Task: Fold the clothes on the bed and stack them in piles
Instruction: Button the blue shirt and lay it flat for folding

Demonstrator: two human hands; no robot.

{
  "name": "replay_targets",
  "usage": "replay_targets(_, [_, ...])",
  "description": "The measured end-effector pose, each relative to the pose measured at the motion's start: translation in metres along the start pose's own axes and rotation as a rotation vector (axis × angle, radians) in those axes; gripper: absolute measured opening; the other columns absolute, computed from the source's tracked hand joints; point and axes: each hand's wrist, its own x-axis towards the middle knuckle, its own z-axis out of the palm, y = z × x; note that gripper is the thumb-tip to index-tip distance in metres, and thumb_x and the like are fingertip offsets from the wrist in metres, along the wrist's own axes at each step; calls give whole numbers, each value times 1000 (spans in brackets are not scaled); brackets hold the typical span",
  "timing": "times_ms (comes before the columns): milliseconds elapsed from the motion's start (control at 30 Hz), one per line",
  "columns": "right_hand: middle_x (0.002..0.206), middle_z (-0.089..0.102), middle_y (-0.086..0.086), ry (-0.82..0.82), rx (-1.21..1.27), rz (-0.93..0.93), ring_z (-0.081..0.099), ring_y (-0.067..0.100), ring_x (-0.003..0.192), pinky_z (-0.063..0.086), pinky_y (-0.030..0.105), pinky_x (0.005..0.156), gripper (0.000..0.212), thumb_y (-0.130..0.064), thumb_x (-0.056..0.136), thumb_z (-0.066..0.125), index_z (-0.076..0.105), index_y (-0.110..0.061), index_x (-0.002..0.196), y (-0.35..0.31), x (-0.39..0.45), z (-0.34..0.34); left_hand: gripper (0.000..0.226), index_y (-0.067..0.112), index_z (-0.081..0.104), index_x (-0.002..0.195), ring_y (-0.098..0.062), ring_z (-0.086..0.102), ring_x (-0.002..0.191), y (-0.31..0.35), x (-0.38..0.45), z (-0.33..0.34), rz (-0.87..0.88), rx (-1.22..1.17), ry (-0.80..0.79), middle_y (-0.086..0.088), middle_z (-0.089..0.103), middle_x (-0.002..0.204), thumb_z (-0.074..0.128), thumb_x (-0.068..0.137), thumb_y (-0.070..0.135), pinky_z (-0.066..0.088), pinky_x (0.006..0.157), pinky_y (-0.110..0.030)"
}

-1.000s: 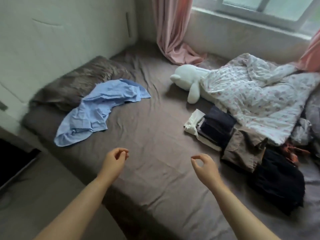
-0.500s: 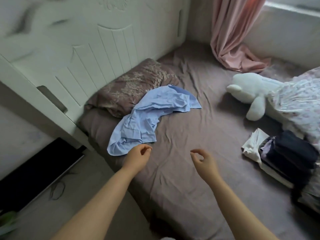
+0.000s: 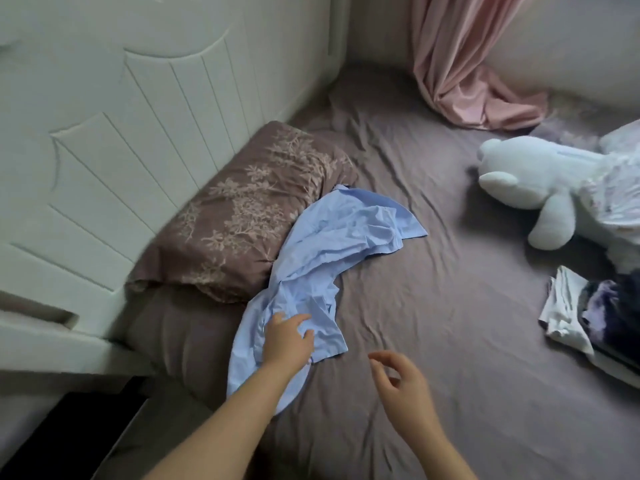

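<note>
A crumpled light blue garment (image 3: 332,251) lies across the taupe bed sheet (image 3: 450,323), its far end resting against a brown floral pillow (image 3: 242,216). My left hand (image 3: 285,341) lies on the garment's near end with the fingers spread and slightly bent on the cloth. My right hand (image 3: 401,386) hovers over the bare sheet to the right of the garment, fingers loosely curled, holding nothing. A pile of folded clothes (image 3: 595,313), white and dark, sits at the right edge.
A white padded headboard (image 3: 138,133) stands behind the pillow on the left. A white stuffed toy (image 3: 533,195) lies at the right, and a pink curtain (image 3: 464,71) drapes onto the bed's far corner. The bed's near edge drops to the floor at lower left.
The view has swung left toward the pillow. My left hand has moved forward from beside the blue garment onto its near end; my right hand followed, still holding nothing.
</note>
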Motion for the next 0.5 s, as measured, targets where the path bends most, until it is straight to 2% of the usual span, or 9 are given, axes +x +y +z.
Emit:
replay_targets(100, [91, 69, -8, 141, 52, 114, 59, -6, 91, 46, 6, 71, 20, -8, 86, 66, 70, -27, 82, -3, 13, 42, 36, 37, 55, 130, -27, -4, 147, -1, 95, -3, 65, 264, -129, -8, -6, 160, 49, 97, 25, 19, 117, -39])
replay_targets(167, [84, 69, -13, 211, 70, 179, 60, -5, 90, 47, 7, 68, 32, -5, 84, 68, 72, -35, 71, 2, 17, 70, 42, 36, 48, 137, -27, -5, 147, -3, 139, 1, 17, 373, -231, -5, -11, 160, 47, 97, 22, 19, 117, -38])
replay_targets(200, [86, 68, -18, 224, 80, 199, 61, -5, 90, 47, 8, 68, 34, -5, 82, 69, 72, -37, 72, 0, 18, 83, 43, 31, 46, 139, -28, 3, 147, -4, 154, 3, 4, 410, -269, -5, -2, 161, 46, 97, 22, 22, 116, -39])
replay_targets(233, [88, 66, -23, 229, 94, 218, 61, -5, 91, 48, 9, 68, 39, -5, 82, 69, 70, -44, 76, -4, 19, 94, 41, 23, 47, 138, -29, 17, 144, -5, 163, 4, 2, 431, -290, -6, 15, 158, 45, 97, 24, 26, 114, -39])
replay_targets(300, [89, 65, -26, 236, 123, 255, 61, -6, 90, 47, 8, 66, 36, -6, 83, 69, 71, -39, 70, -10, 22, 107, 30, 17, 58, 124, -28, 46, 126, -7, 161, 3, 76, 392, -206, -6, 50, 136, 46, 97, 25, 31, 108, -37])
replay_targets(333, [87, 66, -25, 233, 126, 276, 61, -6, 87, 46, 7, 66, 34, -7, 85, 68, 70, -36, 68, -15, 26, 110, 22, 18, 64, 109, -27, 55, 114, -8, 149, 4, 148, 306, -150, -4, 60, 121, 48, 96, 24, 33, 102, -33])
replay_targets(367, [85, 67, -24, 238, 144, 274, 63, -4, 83, 46, 7, 68, 26, -10, 87, 68, 68, -33, 73, -23, 31, 110, 15, 20, 66, 91, -25, 60, 100, -8, 133, 2, 222, 184, -125, -2, 64, 103, 52, 94, 23, 37, 91, -30])
replay_targets(433, [77, 71, -16, 244, 270, 332, 64, 2, 78, 50, 16, 75, 8, -30, 85, 70, 68, -23, 82, -40, 44, 105, 23, 24, 54, 65, -19, 60, 80, -4, 93, -2, 327, -30, -252, 5, 58, 76, 60, 87, 25, 38, 70, -25])
replay_targets(500, [82, 72, -9, 232, 406, 432, 66, 9, 85, 52, 29, 83, 36, -53, 76, 71, 68, -20, 91, -49, 64, 94, 20, 25, 56, 65, -13, 61, 77, -1, 58, -4, 425, -136, -455, 6, 59, 73, 62, 80, 35, 44, 69, -24])
